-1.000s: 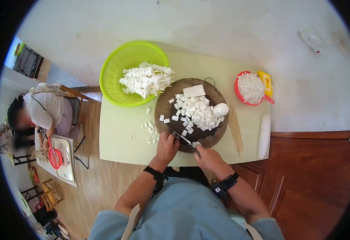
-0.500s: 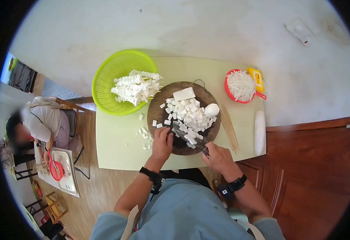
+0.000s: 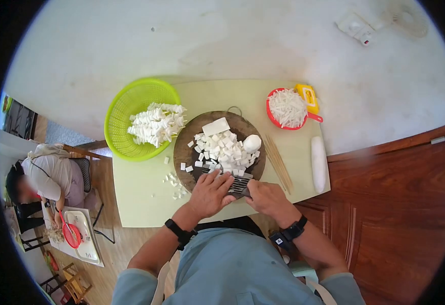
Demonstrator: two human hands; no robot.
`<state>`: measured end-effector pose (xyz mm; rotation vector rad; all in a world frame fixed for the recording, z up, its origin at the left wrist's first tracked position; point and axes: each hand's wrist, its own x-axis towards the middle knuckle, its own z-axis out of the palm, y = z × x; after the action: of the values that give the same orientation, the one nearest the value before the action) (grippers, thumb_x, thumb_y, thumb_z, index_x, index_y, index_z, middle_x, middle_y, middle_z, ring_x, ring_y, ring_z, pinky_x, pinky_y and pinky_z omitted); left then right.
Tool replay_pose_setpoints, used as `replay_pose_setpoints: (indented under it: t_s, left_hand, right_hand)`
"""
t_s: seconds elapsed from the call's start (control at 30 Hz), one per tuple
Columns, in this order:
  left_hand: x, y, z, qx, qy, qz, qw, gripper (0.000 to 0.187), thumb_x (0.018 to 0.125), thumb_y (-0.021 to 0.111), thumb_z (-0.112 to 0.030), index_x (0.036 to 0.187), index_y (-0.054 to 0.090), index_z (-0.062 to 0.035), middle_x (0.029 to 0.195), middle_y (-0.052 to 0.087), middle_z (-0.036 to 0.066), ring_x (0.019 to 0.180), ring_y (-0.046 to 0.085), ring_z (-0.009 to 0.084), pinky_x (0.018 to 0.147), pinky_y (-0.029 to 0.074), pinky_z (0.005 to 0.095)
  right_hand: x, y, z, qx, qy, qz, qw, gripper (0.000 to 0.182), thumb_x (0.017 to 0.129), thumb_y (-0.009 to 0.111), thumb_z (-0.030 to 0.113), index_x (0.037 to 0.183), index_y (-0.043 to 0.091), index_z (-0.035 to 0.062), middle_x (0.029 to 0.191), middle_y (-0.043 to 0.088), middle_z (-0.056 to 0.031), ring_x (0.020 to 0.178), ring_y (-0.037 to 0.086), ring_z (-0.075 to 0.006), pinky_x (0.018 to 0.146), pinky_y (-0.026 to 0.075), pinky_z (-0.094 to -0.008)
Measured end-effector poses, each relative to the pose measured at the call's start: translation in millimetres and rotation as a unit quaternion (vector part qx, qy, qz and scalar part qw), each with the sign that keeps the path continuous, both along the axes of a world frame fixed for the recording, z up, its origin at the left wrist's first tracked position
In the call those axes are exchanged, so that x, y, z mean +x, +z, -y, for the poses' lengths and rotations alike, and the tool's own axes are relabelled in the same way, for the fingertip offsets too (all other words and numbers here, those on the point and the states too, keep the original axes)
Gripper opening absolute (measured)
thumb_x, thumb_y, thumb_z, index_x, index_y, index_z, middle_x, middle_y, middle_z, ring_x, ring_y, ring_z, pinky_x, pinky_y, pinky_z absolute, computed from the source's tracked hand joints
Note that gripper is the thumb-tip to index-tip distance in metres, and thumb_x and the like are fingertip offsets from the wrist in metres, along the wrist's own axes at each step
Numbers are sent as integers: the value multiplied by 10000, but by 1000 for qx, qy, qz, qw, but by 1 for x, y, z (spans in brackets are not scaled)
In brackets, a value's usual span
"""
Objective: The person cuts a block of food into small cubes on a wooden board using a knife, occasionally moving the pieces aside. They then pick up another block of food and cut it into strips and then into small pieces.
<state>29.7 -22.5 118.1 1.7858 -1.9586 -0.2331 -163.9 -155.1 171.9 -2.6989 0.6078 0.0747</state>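
Observation:
On the round wooden chopping board (image 3: 185,175) lies a heap of white cut cubes (image 3: 226,151), with a larger white slab (image 3: 216,126) and a rounded white end piece (image 3: 252,143) beside it. My right hand (image 3: 267,200) is closed round the handle of a knife (image 3: 239,184), whose wide dark blade points left along the board's near edge. My left hand (image 3: 210,194) lies with fingers stretched out at the blade and the nearest cubes; its exact contact is hidden. Small white scraps (image 3: 173,181) lie on the table left of the board.
A green basket (image 3: 114,114) with white skewered pieces (image 3: 156,124) stands at left. Right are bamboo skewers (image 3: 278,165), a red strainer (image 3: 271,116) of white strips, a yellow packet (image 3: 309,98) and a long white radish (image 3: 318,165). Another person (image 3: 47,170) sits far left.
My left hand has moved from beside the blade onto or against it, fingers now stretched out. The blade lies flatter along the near edge of the heap. The whole view has shifted slightly.

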Motion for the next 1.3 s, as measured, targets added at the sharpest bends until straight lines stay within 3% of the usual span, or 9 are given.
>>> replay_pose_setpoints:
  t_s: [0.17, 0.3, 0.37, 0.47, 0.77, 0.97, 1.2, 1.27, 1.3]
  left_hand:
    - [16, -10, 10, 89, 33, -69, 993, 677, 964, 490, -594, 1384, 568, -70, 1475, 487, 184, 1349, 455, 407, 1096, 369, 509]
    - [14, 9, 16, 85, 42, -27, 995, 701, 964, 467, -620, 1401, 554, -79, 1498, 469, 176, 1373, 433, 411, 1111, 357, 512]
    - [9, 18, 20, 69, -52, -8, 996, 706, 973, 473, -597, 1464, 482, -91, 1531, 433, 174, 1395, 404, 428, 1129, 336, 523]
    - [8, 14, 28, 91, -105, -25, 990, 733, 970, 454, -620, 1478, 461, -91, 1532, 441, 157, 1403, 401, 416, 1136, 330, 518]
    - [38, -10, 51, 193, -132, -128, 964, 738, 1016, 353, -593, 1526, 382, -60, 1590, 367, 140, 1485, 268, 414, 1214, 226, 503]
    - [45, -28, 51, 185, -135, -146, 962, 761, 1022, 291, -614, 1544, 354, -63, 1605, 346, 124, 1510, 208, 400, 1230, 176, 504]
    - [48, -36, 45, 162, -79, -188, 965, 786, 997, 326, -652, 1547, 364, -93, 1586, 378, 139, 1513, 210, 393, 1224, 149, 547]
    - [48, -32, 42, 97, -55, -246, 963, 801, 986, 340, -665, 1549, 363, -95, 1567, 410, 144, 1518, 208, 386, 1227, 128, 546]
    - [43, -31, 38, -10, -7, -237, 971, 568, 989, 557, -414, 1432, 513, -60, 1415, 556, 194, 1411, 408, 399, 1166, 295, 489]
  right_hand:
    - [5, 0, 2, -9, 12, 4, 1000, 327, 842, 714, 233, 984, 493, 37, 830, 683, -159, 749, 696, -344, 606, 546, -445]
    - [9, -4, 6, -20, 26, 31, 999, 310, 855, 698, 234, 986, 502, 32, 800, 672, -145, 728, 693, -335, 589, 545, -446]
    - [11, -7, 8, -26, 27, 27, 999, 306, 859, 693, 235, 988, 506, 31, 791, 667, -140, 725, 692, -329, 584, 544, -444]
    - [17, -6, 13, -28, 44, 63, 997, 304, 859, 692, 242, 987, 514, 30, 780, 662, -135, 712, 691, -320, 574, 543, -441]
    - [16, 4, 22, -74, 61, 11, 995, 300, 837, 704, 251, 956, 542, 28, 796, 675, -132, 698, 694, -311, 572, 547, -431]
    - [3, 22, 29, -46, 56, -9, 997, 343, 815, 742, 255, 976, 536, 32, 802, 678, -131, 728, 696, -318, 614, 550, -429]
    - [-24, 46, 33, -12, 1, -47, 999, 321, 797, 763, 242, 957, 551, 61, 805, 682, -133, 748, 685, -341, 627, 530, -454]
    - [-34, 51, 33, 4, -15, -39, 999, 298, 791, 766, 242, 945, 571, 76, 809, 685, -134, 748, 683, -340, 624, 525, -455]
    - [-39, 55, 31, 19, -46, -39, 998, 298, 786, 770, 240, 952, 582, 79, 810, 688, -135, 744, 682, -347, 629, 526, -459]
